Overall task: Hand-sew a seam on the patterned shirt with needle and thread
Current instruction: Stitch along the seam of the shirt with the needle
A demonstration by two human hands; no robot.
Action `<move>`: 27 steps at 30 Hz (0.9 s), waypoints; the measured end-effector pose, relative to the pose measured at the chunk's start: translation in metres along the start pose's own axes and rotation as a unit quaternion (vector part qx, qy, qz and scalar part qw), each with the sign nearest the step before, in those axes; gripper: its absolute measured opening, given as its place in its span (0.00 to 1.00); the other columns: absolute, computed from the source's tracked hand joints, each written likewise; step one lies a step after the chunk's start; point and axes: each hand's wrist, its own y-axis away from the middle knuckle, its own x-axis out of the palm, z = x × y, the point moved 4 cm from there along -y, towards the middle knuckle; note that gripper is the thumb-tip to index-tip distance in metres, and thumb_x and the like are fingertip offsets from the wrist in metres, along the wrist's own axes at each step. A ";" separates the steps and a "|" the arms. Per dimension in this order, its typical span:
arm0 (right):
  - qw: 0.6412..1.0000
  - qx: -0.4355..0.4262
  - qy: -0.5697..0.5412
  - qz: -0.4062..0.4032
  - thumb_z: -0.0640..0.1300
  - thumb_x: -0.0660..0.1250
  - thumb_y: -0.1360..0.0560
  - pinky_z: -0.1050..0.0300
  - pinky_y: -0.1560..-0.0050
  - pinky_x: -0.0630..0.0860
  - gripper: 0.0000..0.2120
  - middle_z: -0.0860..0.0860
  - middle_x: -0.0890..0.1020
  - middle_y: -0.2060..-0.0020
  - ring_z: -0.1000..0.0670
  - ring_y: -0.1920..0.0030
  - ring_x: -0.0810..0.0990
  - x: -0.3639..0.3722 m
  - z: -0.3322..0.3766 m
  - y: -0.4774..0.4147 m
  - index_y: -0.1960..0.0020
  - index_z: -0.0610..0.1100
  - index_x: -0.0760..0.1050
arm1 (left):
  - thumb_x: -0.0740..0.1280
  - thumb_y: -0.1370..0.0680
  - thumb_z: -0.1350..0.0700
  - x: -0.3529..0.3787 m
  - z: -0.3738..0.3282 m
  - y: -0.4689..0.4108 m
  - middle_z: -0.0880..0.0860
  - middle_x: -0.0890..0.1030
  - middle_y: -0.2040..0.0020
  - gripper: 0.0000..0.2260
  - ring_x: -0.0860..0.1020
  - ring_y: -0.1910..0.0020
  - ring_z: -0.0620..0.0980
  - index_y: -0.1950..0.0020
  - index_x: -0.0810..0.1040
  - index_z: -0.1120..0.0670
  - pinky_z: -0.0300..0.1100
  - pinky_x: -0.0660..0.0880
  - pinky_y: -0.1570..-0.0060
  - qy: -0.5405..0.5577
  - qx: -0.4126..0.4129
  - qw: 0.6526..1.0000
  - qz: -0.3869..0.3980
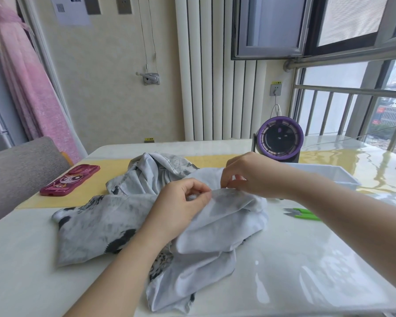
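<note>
1. Nearest to you, the lower part of the patterned shirt [199, 271] is hanging toward the table [306, 282] edge, between your two forearms, with the pale inner side turned out.
2. Your left hand [178, 207] is pinching a folded ridge of the cloth between thumb and fingers, closed on the fabric. I think you are holding it so to keep the edge firm and raised for the stitch.
3. Your right hand [254, 177] is meeting the same ridge just beside the left one, with its fingertips pressed together on the fold. It looks like the hand that is working the needle, but the needle and thread are too small to see, so I cannot tell if you are holding them.
4. The rest of the shirt is lying crumpled on the table behind and to the left of your hands, so the weight is resting there and is not pulling on the seam.
5. Green snips [303, 213] are lying on the table under your right forearm, near for cutting thread.
6. A white tray [334, 177] and a purple fan [280, 139] are standing behind the right hand; a pink phone [70, 180] is lying well apart on the left.
7. Nothing is blocking the seam, but the loose folds around your hands could get caught in a stitch.
</note>
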 end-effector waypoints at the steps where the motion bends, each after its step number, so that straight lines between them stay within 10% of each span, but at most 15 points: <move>1: 1.000 0.000 -0.001 0.002 0.40 0.63 0.23 0.62 0.58 0.69 0.10 0.63 0.71 0.65 0.65 0.63 0.70 0.000 0.000 0.000 0.52 0.51 0.81 | 0.71 0.26 0.59 0.000 0.000 0.000 0.62 0.82 0.58 0.02 0.74 0.64 0.47 0.58 0.81 0.53 0.34 0.71 0.63 0.004 0.000 1.000 0.002; 27: 0.978 -0.069 -0.176 -0.086 0.39 0.66 0.26 0.56 0.54 0.77 0.07 0.54 0.82 0.58 0.53 0.57 0.80 0.011 0.017 0.012 0.50 0.48 0.75 | 0.69 0.25 0.62 0.004 0.008 -0.006 0.46 0.84 0.62 0.04 0.80 0.60 0.40 0.56 0.81 0.53 0.31 0.74 0.58 0.129 -0.016 0.991 -0.013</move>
